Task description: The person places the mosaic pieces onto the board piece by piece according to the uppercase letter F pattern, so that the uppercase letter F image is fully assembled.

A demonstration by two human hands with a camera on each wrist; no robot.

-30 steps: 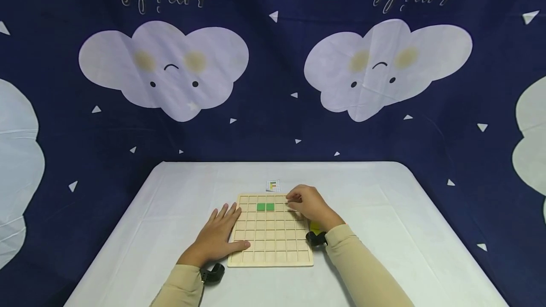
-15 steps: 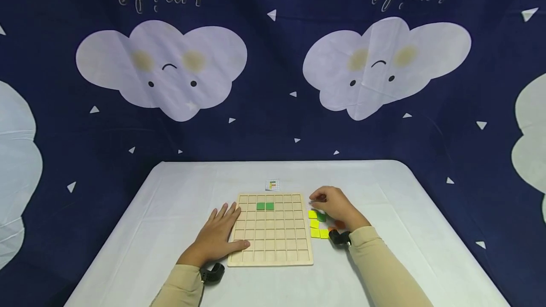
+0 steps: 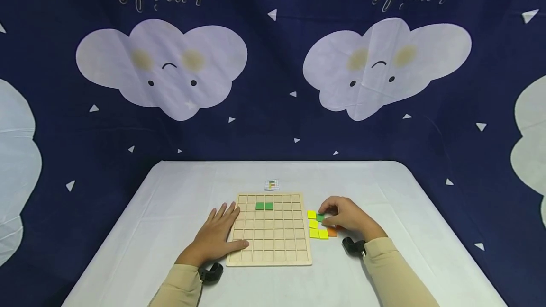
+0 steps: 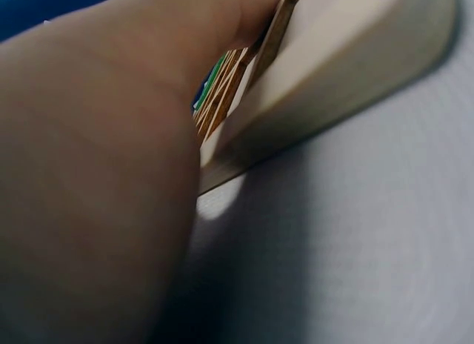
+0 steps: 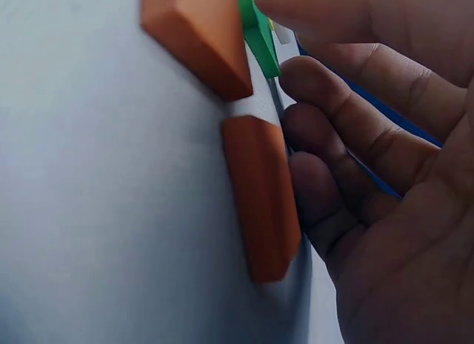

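Observation:
Flat on the left edge of a wooden grid board (image 3: 273,240) lies my left hand (image 3: 216,238), fingers spread and thumb over the frame. Two green square tiles (image 3: 264,206) sit side by side in cells of the board's second row. To the right of the board, my right hand (image 3: 351,214) pinches a loose green tile (image 3: 320,218) between thumb and fingers, low over the table. In the right wrist view this green tile (image 5: 259,36) shows at the fingertips, partly covered by the thumb. Orange tiles (image 5: 263,199) stand close to the curled fingers.
Several yellow tiles (image 3: 313,224) lie between the board and my right hand, with an orange tile (image 3: 332,232) beside them. A small printed pattern card (image 3: 272,185) lies behind the board. The white table (image 3: 192,179) ends at a dark blue curtain (image 3: 273,131).
My right hand has moved from the board's upper right corner to the right and nearer, down to the loose green tile. The left hand stays on the board.

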